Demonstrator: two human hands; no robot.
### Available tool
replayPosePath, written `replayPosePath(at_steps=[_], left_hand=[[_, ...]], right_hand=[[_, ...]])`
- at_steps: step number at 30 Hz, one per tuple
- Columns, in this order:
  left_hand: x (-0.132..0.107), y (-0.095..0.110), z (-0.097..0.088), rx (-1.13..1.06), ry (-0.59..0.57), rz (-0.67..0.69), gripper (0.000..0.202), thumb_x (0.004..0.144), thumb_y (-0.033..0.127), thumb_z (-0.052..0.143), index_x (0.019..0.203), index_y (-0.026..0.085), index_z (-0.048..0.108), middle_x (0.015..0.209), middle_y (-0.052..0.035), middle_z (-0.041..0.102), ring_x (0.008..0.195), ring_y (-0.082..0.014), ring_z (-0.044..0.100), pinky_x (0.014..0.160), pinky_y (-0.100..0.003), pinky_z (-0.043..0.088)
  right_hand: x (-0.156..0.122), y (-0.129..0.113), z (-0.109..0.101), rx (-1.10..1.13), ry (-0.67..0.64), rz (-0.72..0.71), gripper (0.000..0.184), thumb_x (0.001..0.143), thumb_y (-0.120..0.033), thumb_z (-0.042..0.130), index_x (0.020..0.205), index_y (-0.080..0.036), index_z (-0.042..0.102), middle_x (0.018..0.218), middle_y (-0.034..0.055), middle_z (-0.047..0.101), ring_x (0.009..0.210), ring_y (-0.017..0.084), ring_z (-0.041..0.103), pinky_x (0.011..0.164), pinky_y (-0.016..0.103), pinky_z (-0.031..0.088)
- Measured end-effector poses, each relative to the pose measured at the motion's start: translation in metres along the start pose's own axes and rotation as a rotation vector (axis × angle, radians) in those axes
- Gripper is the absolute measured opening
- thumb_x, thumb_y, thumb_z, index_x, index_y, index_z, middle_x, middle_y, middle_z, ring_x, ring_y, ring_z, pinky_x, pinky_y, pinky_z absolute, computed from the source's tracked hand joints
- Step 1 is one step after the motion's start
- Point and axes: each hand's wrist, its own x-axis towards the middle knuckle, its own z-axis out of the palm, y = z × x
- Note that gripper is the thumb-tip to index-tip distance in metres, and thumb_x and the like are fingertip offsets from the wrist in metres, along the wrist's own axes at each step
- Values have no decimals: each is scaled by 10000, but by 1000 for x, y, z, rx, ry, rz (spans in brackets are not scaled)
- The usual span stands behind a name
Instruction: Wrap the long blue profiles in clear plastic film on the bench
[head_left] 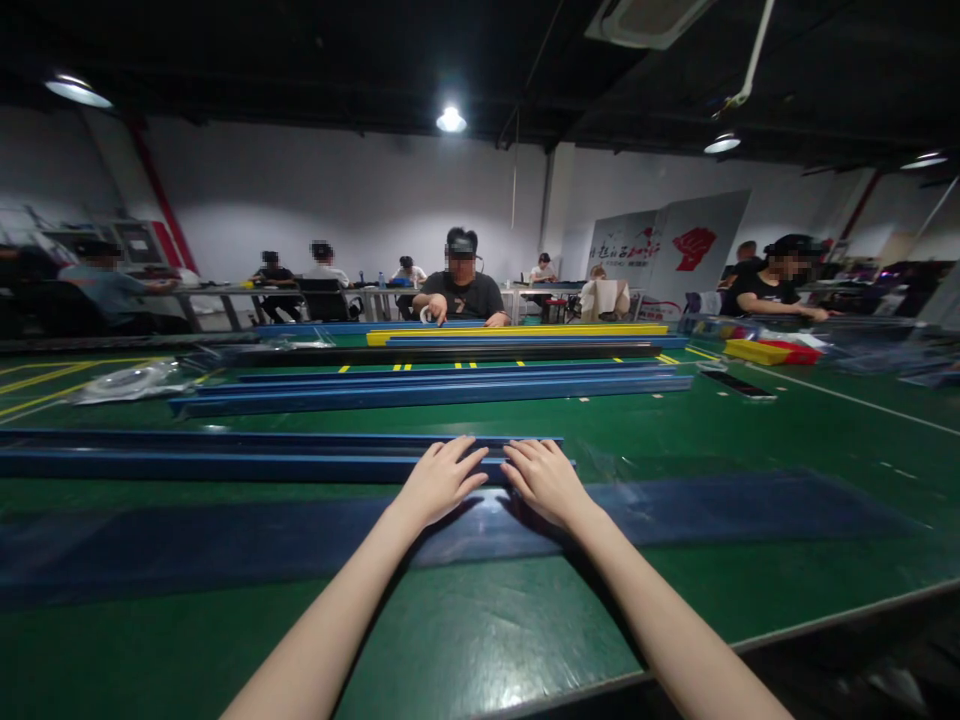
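A long blue channel-shaped strip (225,466) lies across the table in front of me, its right end close to my hands. My left hand (441,482) rests over this strip near that end, fingers spread and stretched forward. Beside it, my right hand (541,480) lies across the strip's right end, its fingers also apart. Neither hand is closed around anything I can see. Nearer to me, a long flat sleeve of clear blue-tinted plastic (697,508) stretches across the table beneath my wrists.
More blue strips (435,395) lie farther back, with a yellow strip (525,333) beyond. A bundled plastic bag (135,380) sits left; a phone-like dark slab (739,385) and yellow and red trays (772,352) are right. A co-worker (465,290) faces me across the green table (465,640).
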Motion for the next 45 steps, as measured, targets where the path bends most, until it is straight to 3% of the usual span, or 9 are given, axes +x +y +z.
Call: replayPosePath(at_steps=[6,12,18,21,27,33,37,45], left_hand=[[4,0,-7,-36,27,-79,366,893,426,335,1119,261,570,1208,-39,554,1125,-174,474,888,-323,362],[3,-8,-15,98,94,-237,422,905,389,314,800,200,676,963,-57,645,934,-190,555,775,-334,364],[1,-11,-18,205,157,-339,425,900,353,323,739,169,671,803,-81,644,788,-202,564,701,-338,355],[2,-7,-16,210,193,-314,381,891,347,346,768,161,656,842,-85,643,811,-209,563,721,-344,363],[4,1,-10,134,238,-181,304,888,331,368,999,171,602,1033,-76,623,954,-199,548,784,-341,382],[5,12,-4,72,189,-41,345,888,344,369,1144,179,530,1157,-87,577,1072,-195,506,864,-339,379],[3,14,0,58,94,46,376,889,379,360,1194,210,499,1261,-91,503,1162,-208,443,897,-353,368],[5,12,-14,-9,28,-98,351,892,409,341,1065,257,605,1155,-43,582,1086,-185,487,832,-318,384]], right_hand=[[-3,22,-3,-16,22,112,343,920,-310,308,964,-174,619,1059,60,635,967,176,540,814,309,308],[-5,34,-6,-45,60,200,358,921,-303,310,866,-178,641,991,54,659,913,151,564,772,286,299],[-5,36,-8,-84,51,278,392,924,-307,294,793,-174,639,859,48,675,825,148,575,719,278,286],[-5,35,-9,-104,27,294,406,919,-316,301,729,-177,631,783,47,672,774,151,574,698,279,281],[-5,29,-9,-110,-5,265,395,912,-327,307,731,-174,623,766,57,664,783,169,566,710,286,299],[-5,20,-4,17,-7,79,384,918,-332,281,967,-180,630,1056,81,631,962,183,528,799,300,341],[-4,20,-4,80,-22,19,389,922,-327,267,1029,-190,614,1128,64,603,1017,178,510,836,311,352],[-5,32,-10,48,18,133,376,923,-298,282,934,-183,640,1064,57,635,992,163,536,804,292,357]])
